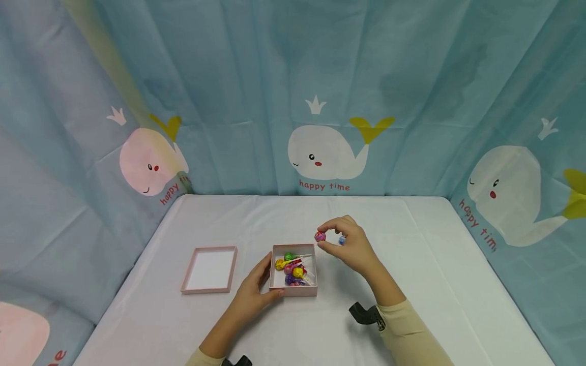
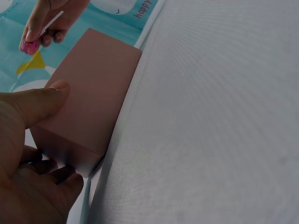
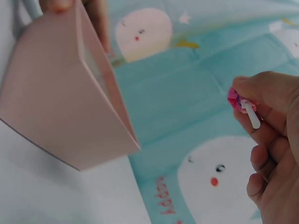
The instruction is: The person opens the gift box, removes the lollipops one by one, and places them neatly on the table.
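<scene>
With clock directions read from the box in the head view, your left hand [image 1: 254, 291] holds the open pink box [image 1: 293, 292] at its seven-to-nine o'clock corner, thumb pressed on the near wall and fingers curled against the side. Your right hand [image 1: 356, 251] sits toward two o'clock, pinching a pink lollipop [image 1: 320, 236] narrowly between thumb and fingertips, above the table [image 1: 426, 274] and just outside the rim toward one o'clock; the right wrist view shows its short white stick [image 3: 251, 115]. A blue wrapped candy [image 1: 342, 240] shows behind your right fingers at two o'clock; you cannot tell whether it touches them. Inside the box, a green lollipop [image 1: 288, 256] lies near twelve, a yellow lollipop [image 1: 280, 264] near ten, a second yellow one [image 1: 298, 273] close to the middle and a purple one [image 1: 289, 279] near seven. At nine o'clock, well apart from the box, the pink-rimmed lid [image 1: 208, 272] lies on the table. Whales [image 1: 327, 152] decorate the blue curtain [image 1: 256, 61] at twelve.
</scene>
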Demonstrator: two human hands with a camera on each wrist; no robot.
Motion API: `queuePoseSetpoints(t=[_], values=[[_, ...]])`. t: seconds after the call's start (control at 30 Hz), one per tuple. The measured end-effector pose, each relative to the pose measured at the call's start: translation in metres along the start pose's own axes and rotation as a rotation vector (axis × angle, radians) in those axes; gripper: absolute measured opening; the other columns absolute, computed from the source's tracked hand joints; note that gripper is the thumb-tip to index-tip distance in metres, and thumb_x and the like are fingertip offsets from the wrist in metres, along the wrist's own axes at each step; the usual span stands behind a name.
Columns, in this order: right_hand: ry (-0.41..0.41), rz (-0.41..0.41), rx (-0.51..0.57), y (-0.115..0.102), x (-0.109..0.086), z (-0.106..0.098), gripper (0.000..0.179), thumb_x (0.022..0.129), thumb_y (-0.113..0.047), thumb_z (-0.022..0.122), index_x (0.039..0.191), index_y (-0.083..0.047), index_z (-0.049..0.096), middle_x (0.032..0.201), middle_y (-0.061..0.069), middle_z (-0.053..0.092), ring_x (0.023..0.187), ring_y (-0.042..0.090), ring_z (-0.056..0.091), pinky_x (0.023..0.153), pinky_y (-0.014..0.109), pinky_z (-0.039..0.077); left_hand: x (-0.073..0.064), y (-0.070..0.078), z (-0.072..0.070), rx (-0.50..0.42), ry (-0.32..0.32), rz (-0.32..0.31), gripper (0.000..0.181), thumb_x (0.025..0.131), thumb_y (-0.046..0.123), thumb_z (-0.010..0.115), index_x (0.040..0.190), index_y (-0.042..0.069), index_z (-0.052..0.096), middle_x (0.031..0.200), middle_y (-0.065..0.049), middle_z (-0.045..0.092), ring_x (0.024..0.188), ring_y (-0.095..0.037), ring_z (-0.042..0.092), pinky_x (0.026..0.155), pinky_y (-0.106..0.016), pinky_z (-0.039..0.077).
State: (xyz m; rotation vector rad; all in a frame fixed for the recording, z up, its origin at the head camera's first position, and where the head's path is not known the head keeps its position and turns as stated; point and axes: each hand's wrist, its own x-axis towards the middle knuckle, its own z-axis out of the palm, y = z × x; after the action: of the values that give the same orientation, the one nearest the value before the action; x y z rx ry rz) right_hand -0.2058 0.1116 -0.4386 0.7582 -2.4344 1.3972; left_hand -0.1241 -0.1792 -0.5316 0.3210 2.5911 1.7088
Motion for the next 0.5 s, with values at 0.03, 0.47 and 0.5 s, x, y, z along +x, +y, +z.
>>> queuePoseSetpoints(t=[0.03,0.47,0.5], values=[[0.012,-0.001,-0.002,0.002,0.0,-0.004,0.026,0.084,-0.022,0.087,0.108,-0.023,0.077,0.104,-0.016,0.07,0.097,0.01,0.053,0.082,0.033,0.049,0.0,0.0,0.0,-0.001,-0.001,-0.001,0.102,0.08,0.019,0.089,0.163,0.013,0.029,0.167,-0.004,0.03,0.151,-0.027,0.034,0.121,-0.032,0.032],[0.143,0.087,-0.064,0.025,0.0,-0.047,0.028,0.083,-0.019,0.088,0.107,-0.019,0.076,0.1,-0.003,0.065,0.094,0.02,0.048,0.079,0.032,0.042,-0.001,0.005,-0.002,0.014,-0.009,-0.026,0.101,0.082,0.02,0.088,0.163,0.015,0.029,0.167,-0.004,0.03,0.152,-0.027,0.033,0.122,-0.036,0.032],[0.151,0.101,-0.07,0.027,0.0,-0.05,0.028,0.083,-0.02,0.088,0.108,-0.018,0.075,0.101,-0.002,0.065,0.094,0.02,0.048,0.08,0.033,0.042,-0.001,0.005,-0.002,0.015,-0.01,-0.029,0.101,0.082,0.021,0.088,0.163,0.016,0.029,0.168,-0.003,0.03,0.152,-0.026,0.033,0.122,-0.036,0.033]])
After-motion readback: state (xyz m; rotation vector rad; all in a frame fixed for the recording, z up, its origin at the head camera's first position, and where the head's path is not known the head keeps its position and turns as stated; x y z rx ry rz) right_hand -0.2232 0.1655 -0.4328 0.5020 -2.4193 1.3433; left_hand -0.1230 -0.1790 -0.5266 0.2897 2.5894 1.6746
